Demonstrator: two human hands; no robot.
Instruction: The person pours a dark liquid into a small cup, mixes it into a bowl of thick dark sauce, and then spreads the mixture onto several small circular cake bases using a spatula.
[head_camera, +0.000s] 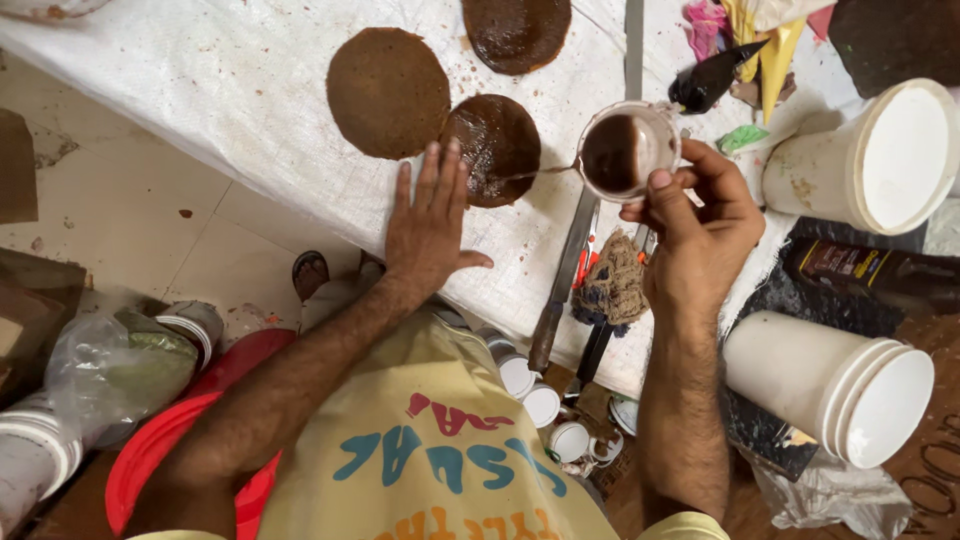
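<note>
From the head view, my right hand (700, 225) keeps a clenched grip on a small clear cup (628, 150) of brown liquid, tilted so a thin stream falls onto the wet brown disc (492, 148). My left hand (430, 225) lies flat and released on the white worktop (230, 90), fingertips touching that disc's edge. A dry brown disc (388, 92) sits just beside it. White tubs (835, 385) lie near my right wrist.

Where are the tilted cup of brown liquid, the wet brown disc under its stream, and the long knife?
Cup (628, 150), head view, on its brown liquid.
Wet brown disc (497, 140), head view, on its glossy top.
Long knife (570, 262), head view, mid-blade.
</note>
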